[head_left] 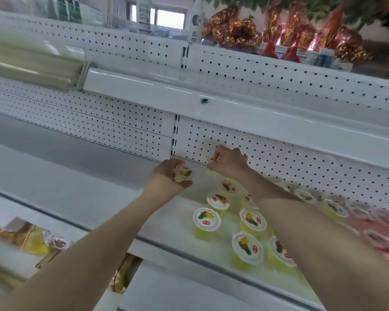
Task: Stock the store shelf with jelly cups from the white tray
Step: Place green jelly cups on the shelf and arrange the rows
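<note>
My left hand (166, 176) grips a yellow jelly cup (184, 172) with a white lid, tilted toward me, over the back of the white shelf (99, 176). My right hand (228, 163) is closed on another yellow jelly cup (212, 170), mostly hidden by the fingers, close to the pegboard back wall. Several yellow jelly cups (207, 221) stand upright in rows on the shelf below and right of my hands. Several red jelly cups (375, 234), blurred, stand at the far right. The white tray is out of view.
A perforated white back panel (301, 162) runs behind the shelf. Another white shelf (234, 108) overhangs just above my hands. Bottles (197, 21) and red-gold decorations (301, 30) sit higher up. Packaged goods (38, 241) show on a lower shelf at the left.
</note>
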Motion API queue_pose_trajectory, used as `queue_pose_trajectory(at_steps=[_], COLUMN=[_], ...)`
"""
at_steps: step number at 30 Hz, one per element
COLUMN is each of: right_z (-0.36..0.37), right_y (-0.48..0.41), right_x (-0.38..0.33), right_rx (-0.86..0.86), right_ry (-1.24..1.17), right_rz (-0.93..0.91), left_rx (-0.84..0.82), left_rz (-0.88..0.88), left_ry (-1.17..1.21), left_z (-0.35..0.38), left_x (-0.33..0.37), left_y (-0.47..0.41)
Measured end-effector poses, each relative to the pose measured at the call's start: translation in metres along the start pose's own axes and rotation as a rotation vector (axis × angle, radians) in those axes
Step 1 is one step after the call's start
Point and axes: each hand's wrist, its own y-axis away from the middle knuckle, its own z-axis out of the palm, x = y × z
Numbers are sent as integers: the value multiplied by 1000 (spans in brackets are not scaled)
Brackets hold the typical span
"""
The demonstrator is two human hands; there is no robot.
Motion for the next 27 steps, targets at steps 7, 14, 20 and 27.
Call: queue_pose_trajectory(at_steps=[7, 14, 20, 27], right_z=[15, 7, 2, -13], right_y=[-5, 0, 17, 51], right_x=[16, 29, 36, 39], right_rx=[-47, 54, 167, 328], right_ry=[-20, -34, 115, 221], right_rz=[-16, -104, -216, -355], left_rx=[-78, -132, -197, -233], left_rz=[-6, 10, 3, 113], left_ry=[-68, -157, -208, -413], left_z=[23, 43, 48, 26], left_x=[4, 17, 20, 33], left_y=[-13, -19, -18, -4])
